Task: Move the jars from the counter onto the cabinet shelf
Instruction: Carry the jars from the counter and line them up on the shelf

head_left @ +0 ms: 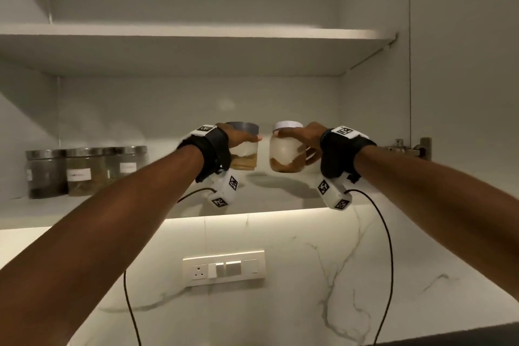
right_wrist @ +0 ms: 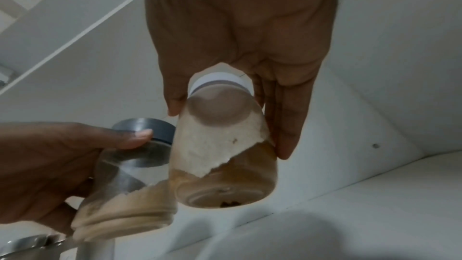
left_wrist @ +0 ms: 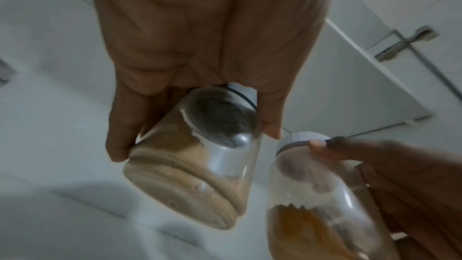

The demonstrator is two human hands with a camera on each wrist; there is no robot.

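Note:
My left hand (head_left: 238,139) grips a clear jar with a grey metal lid (head_left: 243,149) (left_wrist: 200,157) (right_wrist: 130,189), partly filled with beige powder. My right hand (head_left: 303,139) grips a rounder jar with a white lid (head_left: 285,149) (right_wrist: 225,145) (left_wrist: 320,195), holding white and brown powder. Both jars hang side by side, a little apart, just above the lower cabinet shelf (head_left: 266,196), with their shadows on it. Fingers and thumb wrap each jar's sides.
Three metal-lidded jars (head_left: 84,171) stand at the shelf's left end. An upper shelf (head_left: 196,36) spans overhead. A door hinge (head_left: 412,149) sits on the right cabinet wall. A switch panel (head_left: 224,268) is on the marble backsplash below. Cables hang from both wrists.

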